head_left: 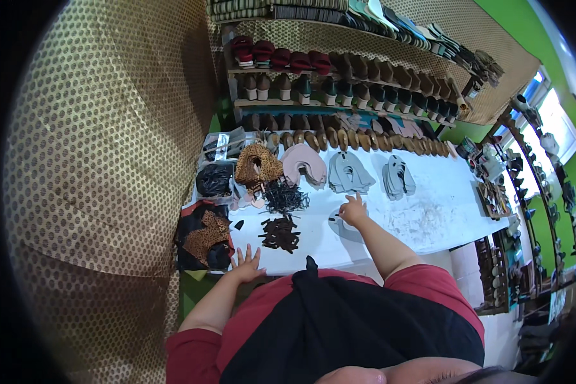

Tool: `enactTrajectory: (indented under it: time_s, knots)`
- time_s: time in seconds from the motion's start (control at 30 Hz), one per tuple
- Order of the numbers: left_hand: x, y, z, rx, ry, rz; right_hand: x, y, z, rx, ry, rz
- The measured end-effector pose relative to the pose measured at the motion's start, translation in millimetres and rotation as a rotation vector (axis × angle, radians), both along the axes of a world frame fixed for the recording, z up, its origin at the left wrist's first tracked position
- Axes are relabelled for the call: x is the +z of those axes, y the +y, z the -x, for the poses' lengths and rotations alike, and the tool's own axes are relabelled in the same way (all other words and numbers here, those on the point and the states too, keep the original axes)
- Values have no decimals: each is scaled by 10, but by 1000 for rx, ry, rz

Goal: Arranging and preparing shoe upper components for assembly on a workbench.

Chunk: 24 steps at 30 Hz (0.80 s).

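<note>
My left hand [246,264] lies at the table's front edge with its fingers spread, holding nothing. It is nearest a pile of short dark brown strips [280,234]. Farther forward is my right hand [353,208], its index finger stretched out and nothing visible in its grasp. Just beyond that fingertip sits a stack of grey U-shaped shoe upper pieces [350,173]. A single grey curved piece [344,229] lies partly under my right hand and forearm; whether they touch cannot be made out. Pink curved pieces [304,161] and leopard-print pieces [257,165] are stacked to the left.
Thin black strips [285,196] lie behind the brown ones. Another grey stack [399,177] stands right of the first. Black bags [214,180] and scraps [205,240] crowd the table's left end. Shoe lasts [365,139] line its back edge, below shelves of shoes [329,89].
</note>
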<state>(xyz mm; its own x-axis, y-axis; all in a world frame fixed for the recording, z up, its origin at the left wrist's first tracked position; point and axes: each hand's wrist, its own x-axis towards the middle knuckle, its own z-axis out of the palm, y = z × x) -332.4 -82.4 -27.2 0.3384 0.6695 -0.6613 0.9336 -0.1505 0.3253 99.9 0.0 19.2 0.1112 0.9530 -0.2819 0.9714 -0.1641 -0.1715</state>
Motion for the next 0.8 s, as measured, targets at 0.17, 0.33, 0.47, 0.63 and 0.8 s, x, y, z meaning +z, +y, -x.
enactTrajectory:
  time_s: [0.17,0.33,0.47,0.63,0.8]
  knots:
    - [37,-29,-88,19,73,-40,-129,95,-342,92,-71,36]
    - [51,-116,-196,109,98,-139,-330,241,-403,303,-116,-15]
    - [-138,-167,-443,598,-129,-492,-317,385,-425,461,-112,8]
    - [192,-76,-1431,580,-162,-794,-528,485,-568,520,-37,-32]
    - [147,68,-2207,284,-173,-767,-423,515,-544,613,32,-1]
